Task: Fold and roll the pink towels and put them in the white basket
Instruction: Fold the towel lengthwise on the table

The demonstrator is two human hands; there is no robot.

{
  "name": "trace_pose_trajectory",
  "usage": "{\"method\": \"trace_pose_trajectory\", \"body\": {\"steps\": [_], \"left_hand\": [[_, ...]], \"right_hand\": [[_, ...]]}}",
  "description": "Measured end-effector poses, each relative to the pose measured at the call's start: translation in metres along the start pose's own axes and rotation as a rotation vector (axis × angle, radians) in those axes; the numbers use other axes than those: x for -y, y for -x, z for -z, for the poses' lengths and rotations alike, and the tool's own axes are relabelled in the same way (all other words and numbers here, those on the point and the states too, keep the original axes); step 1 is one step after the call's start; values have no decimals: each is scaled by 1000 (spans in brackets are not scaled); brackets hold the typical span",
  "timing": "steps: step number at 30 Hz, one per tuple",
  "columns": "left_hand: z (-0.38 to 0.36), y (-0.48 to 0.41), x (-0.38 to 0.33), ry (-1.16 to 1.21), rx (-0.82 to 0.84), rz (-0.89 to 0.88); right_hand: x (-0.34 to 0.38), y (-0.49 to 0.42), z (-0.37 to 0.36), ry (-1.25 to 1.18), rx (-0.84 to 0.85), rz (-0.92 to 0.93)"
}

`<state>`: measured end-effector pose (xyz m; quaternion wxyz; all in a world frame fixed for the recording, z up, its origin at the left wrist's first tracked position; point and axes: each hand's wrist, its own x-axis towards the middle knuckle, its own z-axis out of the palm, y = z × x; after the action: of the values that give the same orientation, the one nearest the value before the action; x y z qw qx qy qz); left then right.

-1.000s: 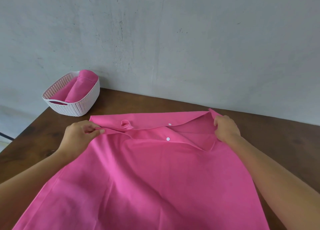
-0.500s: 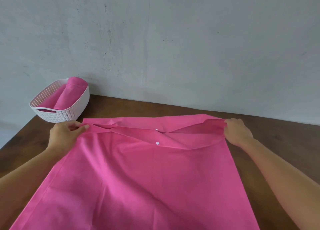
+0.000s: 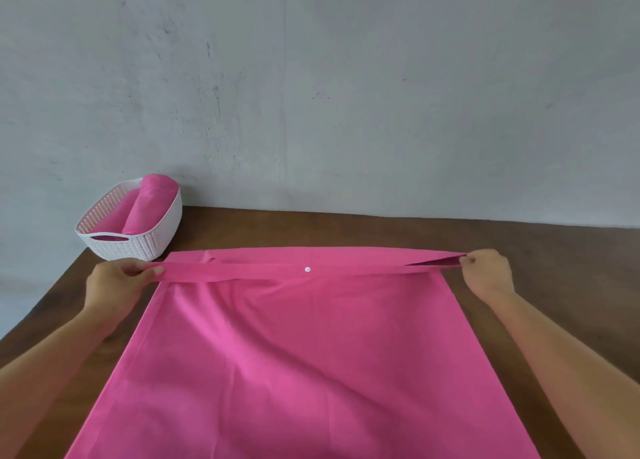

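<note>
Both hands pinch the far corners of a large pink cloth towel (image 3: 294, 354), stretched taut across the brown wooden desk (image 3: 540, 244).

L: the left hand (image 3: 114, 285) has its fingers (image 3: 152, 271) curled round one end of the narrow folded-over band, thumb on top. R: the right hand (image 3: 488, 271) grips the other end w/ closed fingers, and the layers gape a little just inside that grip. Approx midway btwn the two grips a small white round snap (image 3: 307, 269) sits on the band. From the fingers back toward the person the rest of the towel lies flat on the desk, lightly creased, running out of view at the near edge. Just beyond the left fingers, apart from them, stands a white perforated plastic basket (image 3: 138, 245) holding rolled pink towels (image 3: 149, 202), close to the grey plaster wall (image 3: 346, 95).
</note>
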<state>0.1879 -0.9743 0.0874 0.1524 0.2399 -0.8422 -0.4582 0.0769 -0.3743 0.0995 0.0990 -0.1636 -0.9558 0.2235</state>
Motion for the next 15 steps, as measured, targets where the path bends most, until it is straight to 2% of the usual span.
{"method": "trace_pose_trajectory", "body": {"steps": [7, 15], "left_hand": [[34, 36, 21, 74, 41, 19], [67, 75, 56, 121, 148, -47]], "right_hand": [[-9, 76, 7, -60, -91, -93], [-35, 162, 8, -57, -111, -87]]}}
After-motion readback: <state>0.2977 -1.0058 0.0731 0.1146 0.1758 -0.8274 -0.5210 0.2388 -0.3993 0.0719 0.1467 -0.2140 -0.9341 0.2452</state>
